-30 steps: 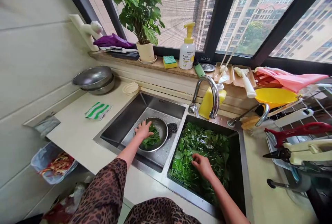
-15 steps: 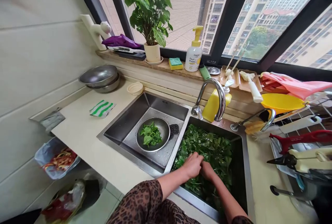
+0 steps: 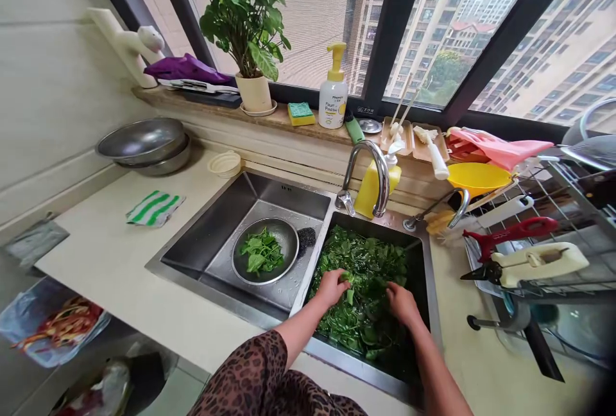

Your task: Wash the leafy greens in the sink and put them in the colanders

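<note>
Dark leafy greens fill the right sink basin, lying wet in water. Over their left side, my left hand is closed, with a bright green sprig of leaves showing at its fingertips. To the right, my right hand has its fingers curled and pinched on some darker greens; their tips are partly hidden among the leaves. In the left basin sits a round metal bowl holding a small heap of picked green leaves.
A black scouring pad lies beside the bowl. The curved faucet rises behind the basins, near a yellow bottle. At right stands a dish rack with scissors. A striped cloth lies on the left counter.
My hands, together over the greens before, have moved apart, left hand leftward and right hand rightward. A bright sprig now shows in my left hand. The view has turned right.
</note>
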`<state>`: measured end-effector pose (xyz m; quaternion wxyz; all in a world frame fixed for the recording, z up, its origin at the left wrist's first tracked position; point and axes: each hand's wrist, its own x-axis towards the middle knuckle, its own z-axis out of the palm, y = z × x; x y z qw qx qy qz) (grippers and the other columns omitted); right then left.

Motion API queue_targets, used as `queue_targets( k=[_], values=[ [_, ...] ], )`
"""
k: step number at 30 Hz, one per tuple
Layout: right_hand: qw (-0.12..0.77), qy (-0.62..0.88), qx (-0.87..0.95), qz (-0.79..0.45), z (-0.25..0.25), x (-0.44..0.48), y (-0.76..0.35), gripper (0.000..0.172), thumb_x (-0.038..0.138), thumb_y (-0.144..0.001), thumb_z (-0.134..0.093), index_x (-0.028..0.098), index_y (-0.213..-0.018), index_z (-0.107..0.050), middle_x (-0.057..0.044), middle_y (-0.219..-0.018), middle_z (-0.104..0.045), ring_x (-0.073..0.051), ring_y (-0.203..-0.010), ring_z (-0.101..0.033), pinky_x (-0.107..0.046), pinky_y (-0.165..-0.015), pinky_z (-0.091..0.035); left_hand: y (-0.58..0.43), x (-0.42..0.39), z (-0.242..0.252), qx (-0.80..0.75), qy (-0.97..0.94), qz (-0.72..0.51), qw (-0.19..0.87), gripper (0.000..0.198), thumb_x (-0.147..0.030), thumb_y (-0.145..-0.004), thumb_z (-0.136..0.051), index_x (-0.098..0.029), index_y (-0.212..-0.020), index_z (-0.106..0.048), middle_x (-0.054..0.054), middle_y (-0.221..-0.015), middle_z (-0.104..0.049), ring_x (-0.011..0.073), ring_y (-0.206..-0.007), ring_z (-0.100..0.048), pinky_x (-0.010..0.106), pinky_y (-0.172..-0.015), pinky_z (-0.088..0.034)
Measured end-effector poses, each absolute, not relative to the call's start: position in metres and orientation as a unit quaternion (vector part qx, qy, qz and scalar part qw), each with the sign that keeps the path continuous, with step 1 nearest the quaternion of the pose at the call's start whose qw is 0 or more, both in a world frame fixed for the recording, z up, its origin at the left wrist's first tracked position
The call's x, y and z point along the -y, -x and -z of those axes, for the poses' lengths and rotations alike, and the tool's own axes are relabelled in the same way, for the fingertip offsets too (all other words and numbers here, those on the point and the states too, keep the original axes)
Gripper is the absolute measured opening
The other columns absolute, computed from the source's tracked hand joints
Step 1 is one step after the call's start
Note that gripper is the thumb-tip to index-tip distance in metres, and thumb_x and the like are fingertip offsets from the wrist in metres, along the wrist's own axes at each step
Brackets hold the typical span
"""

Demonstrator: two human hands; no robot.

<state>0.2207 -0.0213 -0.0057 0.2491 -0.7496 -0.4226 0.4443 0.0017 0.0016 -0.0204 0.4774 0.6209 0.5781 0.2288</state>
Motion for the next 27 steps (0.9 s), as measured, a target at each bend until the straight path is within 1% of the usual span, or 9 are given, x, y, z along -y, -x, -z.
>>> queue_targets(
  k=[3, 5, 8, 11, 14, 17, 20, 23, 27],
  values=[
    [0.271, 0.754, 0.387, -0.456, 0.004, 0.023, -0.217, 0.016, 0.037, -0.069, -0.052, 0.022, -0.076, -0.053, 0.003, -0.056, -0.053, -0.013, -0.047, -0.05, -0.024, -0.047, -0.038, -0.002, -0.006, 0.02, -0.53, -0.522, -0.328, 0.582, 0.026, -0.022, -0.066, -0.064, -0.014, -0.089, -0.056, 0.001, -0.072, -0.062, 0.0148, -0.064, -0.06, 0.025, -0.061, -0.045],
    [0.324, 0.703, 0.339, -0.535, -0.005, 0.024, -0.208, 0.021, 0.041, -0.068, -0.054, 0.023, -0.074, -0.046, 0.005, -0.056, -0.049, -0.011, -0.046, -0.05, -0.022, -0.046, -0.037, -0.002, -0.007, 0.016, -0.512, -0.51, -0.346, 0.599, 0.019, -0.025, -0.069, -0.061, -0.014, -0.083, -0.056, 0.001, -0.071, -0.061, 0.014, -0.06, -0.06, 0.025, -0.058, -0.045],
    [0.376, 0.618, 0.306, -0.619, -0.023, 0.025, -0.188, 0.031, 0.044, -0.065, -0.061, 0.022, -0.072, -0.041, 0.006, -0.062, -0.049, -0.009, -0.051, -0.052, -0.02, -0.048, -0.036, -0.002, -0.002, 0.008, -0.51, -0.605, -0.319, 0.521, 0.016, -0.026, -0.079, -0.05, -0.015, -0.074, -0.06, 0.002, -0.069, -0.061, 0.0145, -0.063, -0.059, 0.026, -0.062, -0.043],
    [0.351, 0.592, 0.345, -0.638, -0.033, 0.023, -0.172, 0.032, 0.046, -0.065, -0.063, 0.021, -0.073, -0.044, 0.004, -0.071, -0.055, -0.01, -0.057, -0.054, -0.02, -0.049, -0.037, -0.003, 0.004, 0.0, -0.478, -0.726, -0.257, 0.423, 0.019, -0.025, -0.081, -0.048, -0.019, -0.081, -0.066, 0.004, -0.076, -0.063, 0.0163, -0.075, -0.058, 0.027, -0.072, -0.041],
    [0.307, 0.581, 0.432, -0.618, -0.025, 0.019, -0.167, 0.031, 0.045, -0.064, -0.063, 0.02, -0.077, -0.051, 0.003, -0.068, -0.056, -0.012, -0.057, -0.052, -0.021, -0.047, -0.035, -0.004, 0.006, -0.008, -0.416, -0.792, -0.216, 0.39, 0.018, -0.025, -0.081, -0.05, -0.022, -0.081, -0.068, 0.003, -0.076, -0.062, 0.0167, -0.079, -0.055, 0.027, -0.076, -0.04],
    [0.281, 0.617, 0.463, -0.571, -0.009, 0.011, -0.177, 0.029, 0.042, -0.071, -0.054, 0.017, -0.085, -0.058, 0.0, -0.068, -0.058, -0.014, -0.056, -0.052, -0.024, -0.049, -0.039, -0.004, 0.005, -0.016, -0.445, -0.774, -0.28, 0.352, 0.017, -0.023, -0.081, -0.052, -0.022, -0.089, -0.066, 0.005, -0.091, -0.06, 0.0184, -0.092, -0.052, 0.03, -0.083, -0.038],
    [0.266, 0.745, 0.491, -0.365, 0.006, 0.003, -0.192, 0.032, 0.032, -0.078, -0.042, 0.014, -0.096, -0.06, -0.007, -0.079, -0.06, -0.019, -0.071, -0.057, -0.03, -0.064, -0.044, -0.002, 0.004, -0.016, -0.521, -0.729, -0.305, 0.321, 0.021, -0.02, -0.08, -0.051, -0.022, -0.097, -0.063, 0.007, -0.098, -0.058, 0.02, -0.096, -0.05, 0.033, -0.084, -0.039],
    [0.164, 0.77, 0.581, -0.205, 0.021, 0.005, -0.196, 0.035, 0.02, -0.081, -0.035, 0.014, -0.103, -0.061, -0.013, -0.098, -0.057, -0.021, -0.087, -0.057, -0.031, -0.078, -0.042, -0.001, 0.009, -0.004, -0.48, -0.778, -0.166, 0.37, 0.009, -0.022, -0.072, -0.062, -0.024, -0.078, -0.067, 0.004, -0.08, -0.06, 0.0208, -0.083, -0.056, 0.032, -0.077, -0.042],
    [-0.06, 0.717, 0.651, -0.242, 0.046, 0.026, -0.178, 0.036, 0.01, -0.081, -0.035, 0.018, -0.106, -0.06, -0.015, -0.11, -0.054, -0.019, -0.081, -0.062, -0.03, -0.071, -0.043, -0.001, 0.02, 0.019, -0.396, -0.82, -0.003, 0.414, 0.023, -0.021, -0.041, -0.081, -0.024, -0.055, -0.063, 0.002, -0.064, -0.057, 0.026, -0.075, -0.058, 0.036, -0.071, -0.045]
  ],
)
